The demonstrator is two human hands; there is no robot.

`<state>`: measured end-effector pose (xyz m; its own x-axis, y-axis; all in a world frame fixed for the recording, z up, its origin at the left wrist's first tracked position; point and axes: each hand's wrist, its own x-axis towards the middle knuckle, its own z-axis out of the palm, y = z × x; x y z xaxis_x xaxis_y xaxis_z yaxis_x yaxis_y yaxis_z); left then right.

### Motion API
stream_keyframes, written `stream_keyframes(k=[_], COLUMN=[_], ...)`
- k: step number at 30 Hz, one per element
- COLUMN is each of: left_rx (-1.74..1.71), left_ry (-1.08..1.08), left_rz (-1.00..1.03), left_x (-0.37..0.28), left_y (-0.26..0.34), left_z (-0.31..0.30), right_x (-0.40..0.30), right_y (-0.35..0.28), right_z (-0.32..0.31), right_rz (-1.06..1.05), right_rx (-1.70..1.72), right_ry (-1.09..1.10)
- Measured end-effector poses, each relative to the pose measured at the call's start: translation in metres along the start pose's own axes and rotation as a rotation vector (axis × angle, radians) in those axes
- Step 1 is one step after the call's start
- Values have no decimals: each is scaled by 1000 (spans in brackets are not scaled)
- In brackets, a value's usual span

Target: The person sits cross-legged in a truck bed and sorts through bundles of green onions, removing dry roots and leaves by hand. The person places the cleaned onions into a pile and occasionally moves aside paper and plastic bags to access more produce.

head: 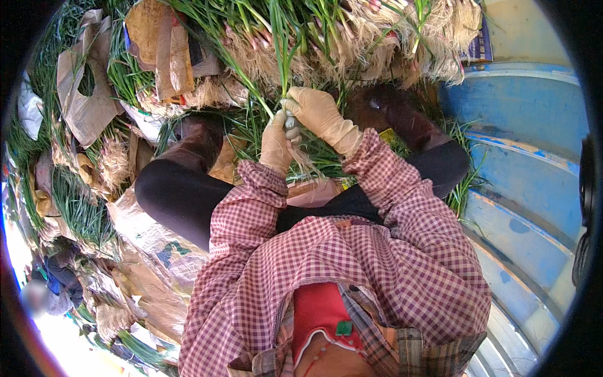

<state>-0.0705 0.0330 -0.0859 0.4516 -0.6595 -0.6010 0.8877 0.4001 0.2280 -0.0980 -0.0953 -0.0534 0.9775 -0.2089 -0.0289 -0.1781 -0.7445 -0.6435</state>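
Note:
In a pale rubber glove, my left hand [279, 141] is closed on a few green garlic or onion plants [284, 52], their leaves pointing up and away and their stringy roots [304, 158] hanging below the fist. My right hand [316, 110], gloved too, pinches the stems just above the left one, its fingertips close to the left thumb. Greyish fingertips show between the hands. Beyond them lies a large heap of the same plants [330, 37], with pinkish white bulbs and dry roots facing me. Loose green leaves [245, 127] lie under and around my hands.
On the right rises a ribbed blue metal wall [523, 151]. More bundled plants [80, 207], torn brown paper [87, 94] and a woven plastic sack [160, 235] cover the left side. Another person [56, 282] is at the lower left edge. My bent knees flank the leaves.

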Motion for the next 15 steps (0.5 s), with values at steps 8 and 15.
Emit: stream_keyframes(k=[8, 15], left_rx=[-376, -422], left_ry=[-191, -408], left_rz=[-303, -265], left_x=[-18, -21], left_y=[14, 4], left_z=[12, -8], right_x=[-5, -34], right_y=[43, 39], right_z=[-23, 24], right_rz=[266, -28], right_rx=[770, 59], right_ry=[-80, -127])
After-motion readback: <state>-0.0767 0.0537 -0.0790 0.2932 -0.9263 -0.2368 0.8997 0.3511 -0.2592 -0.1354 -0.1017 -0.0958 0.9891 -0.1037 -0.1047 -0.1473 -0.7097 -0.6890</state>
